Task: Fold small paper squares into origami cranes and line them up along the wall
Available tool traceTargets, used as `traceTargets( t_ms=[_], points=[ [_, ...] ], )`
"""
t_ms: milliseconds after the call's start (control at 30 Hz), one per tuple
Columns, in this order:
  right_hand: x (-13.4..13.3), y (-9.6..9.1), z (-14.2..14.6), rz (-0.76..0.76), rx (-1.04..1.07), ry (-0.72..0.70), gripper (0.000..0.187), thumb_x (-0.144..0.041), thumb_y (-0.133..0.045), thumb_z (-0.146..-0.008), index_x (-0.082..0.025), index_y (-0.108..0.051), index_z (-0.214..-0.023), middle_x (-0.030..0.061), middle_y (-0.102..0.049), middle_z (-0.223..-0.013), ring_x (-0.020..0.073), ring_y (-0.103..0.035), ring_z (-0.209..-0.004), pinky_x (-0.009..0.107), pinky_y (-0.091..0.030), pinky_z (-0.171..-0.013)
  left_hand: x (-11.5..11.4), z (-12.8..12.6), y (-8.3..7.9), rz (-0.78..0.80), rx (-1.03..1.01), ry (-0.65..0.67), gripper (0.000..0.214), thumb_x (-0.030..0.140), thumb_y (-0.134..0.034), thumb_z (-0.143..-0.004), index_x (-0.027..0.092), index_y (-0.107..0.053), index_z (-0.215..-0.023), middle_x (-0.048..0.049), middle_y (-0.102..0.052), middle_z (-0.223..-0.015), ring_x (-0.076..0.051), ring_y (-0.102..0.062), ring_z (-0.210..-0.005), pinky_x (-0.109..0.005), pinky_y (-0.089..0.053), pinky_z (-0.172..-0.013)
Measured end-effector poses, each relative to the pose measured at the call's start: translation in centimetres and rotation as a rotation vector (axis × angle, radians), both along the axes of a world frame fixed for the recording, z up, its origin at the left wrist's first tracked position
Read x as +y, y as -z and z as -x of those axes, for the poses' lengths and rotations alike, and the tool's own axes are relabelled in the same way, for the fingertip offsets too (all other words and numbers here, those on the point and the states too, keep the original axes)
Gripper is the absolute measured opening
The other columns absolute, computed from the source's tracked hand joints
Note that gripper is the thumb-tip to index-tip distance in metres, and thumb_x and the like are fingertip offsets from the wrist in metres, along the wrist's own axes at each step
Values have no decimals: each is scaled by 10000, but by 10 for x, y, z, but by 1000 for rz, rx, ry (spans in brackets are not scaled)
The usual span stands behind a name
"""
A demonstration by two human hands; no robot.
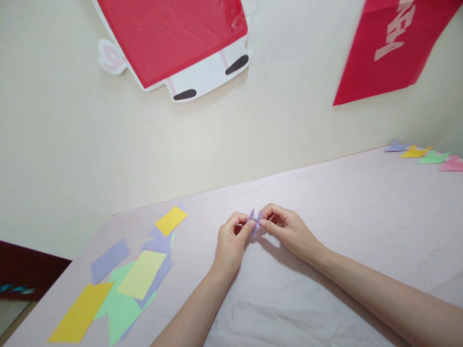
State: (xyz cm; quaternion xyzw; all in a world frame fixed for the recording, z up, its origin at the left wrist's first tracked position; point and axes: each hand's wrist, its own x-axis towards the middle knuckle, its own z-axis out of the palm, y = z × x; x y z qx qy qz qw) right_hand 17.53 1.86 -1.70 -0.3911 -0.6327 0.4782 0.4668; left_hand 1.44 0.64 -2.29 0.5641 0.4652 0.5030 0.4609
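While the left grip [230, 243] and right grip [293, 233] pinched the folded purple paper [256, 225] between them, I judged light, even pressure best for the thin points jutting above.

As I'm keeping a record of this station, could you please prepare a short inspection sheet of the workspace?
Surface: pale cloth, wrinkled toward the bottom of the picture.
Job's things: small folded purple paper, held between the two hands.
Clutter: loose yellow sheets, green sheets and purple sheets, partly overlapping at left; a row of four folded paper pieces at far right.
Grippers: left hand and right hand both bare, fingers pinching the folded purple paper.
Cables: nothing seen.
Surroundings: pale wall bearing a red-and-white cutout and a red sheet with pale lettering.
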Motion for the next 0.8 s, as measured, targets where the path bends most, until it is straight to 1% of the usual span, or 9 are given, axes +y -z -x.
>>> traceTargets(
  t_ms=[133,267,367,433,533,633,733,800],
  points=[
    [-1,1,1,1,-29,-13,169,-338,-581,-840,-190,-553,-765,-7,-548,-726,145,-514,-678,268,-410,-630,-2,-2,-1,-14,40,25,196,343,-620,-849,162,-629,-774,5,-543,-730,-139,-474,-685,-239,-374,-640],
    [-4,0,2,-6,-95,-15,186,-378,-595,-853,-200,-550,-824,-10,-554,-724,140,-507,-652,253,-397,-595,-5,-5,-3,-37,74,37,201,350,-561,-895,165,-615,-840,-15,-572,-783,-160,-502,-739,-255,-396,-685],
    [-5,-1,2,-39,-150,-15,241,-404,-575,-879,-199,-543,-756,-12,-537,-687,138,-490,-639,249,-386,-587,-7,-5,-4,-63,114,27,196,340,-539,-912,172,-603,-834,-16,-576,-799,-165,-516,-760,-259,-403,-704],
    [-5,-1,2,-67,-166,-9,257,-386,-549,-894,-198,-536,-719,-13,-527,-677,140,-487,-647,253,-387,-603,-7,-5,-4,-78,153,10,190,332,-534,-915,174,-605,-836,-16,-585,-806,-166,-528,-769,-257,-406,-709],
    [-4,-1,2,-92,-195,4,234,-338,-533,-896,-200,-525,-707,-24,-507,-655,137,-473,-634,254,-375,-604,-7,-5,-3,-74,176,-16,186,335,-545,-911,175,-612,-843,-14,-603,-805,-160,-540,-759,-247,-415,-691],
    [-3,-2,0,-126,-216,11,223,-307,-530,-894,-204,-508,-697,-36,-491,-635,129,-453,-605,249,-358,-588,-7,-5,-4,-23,134,-6,207,367,-564,-901,172,-612,-851,-6,-604,-782,-148,-535,-707,-232,-416,-627],
    [-3,-3,0,-145,-217,30,236,-314,-532,-895,-207,-498,-687,-39,-479,-622,129,-452,-596,247,-356,-578,-6,-5,-4,0,102,1,217,372,-583,-890,166,-608,-827,7,-594,-738,-131,-520,-651,-222,-400,-590],
    [-4,-3,0,-121,-195,30,236,-337,-533,-898,-206,-509,-705,-31,-496,-639,135,-473,-615,248,-376,-583,-5,-4,-4,-6,100,-4,212,361,-593,-883,165,-609,-805,11,-589,-720,-127,-515,-645,-221,-394,-597]
  ],
)
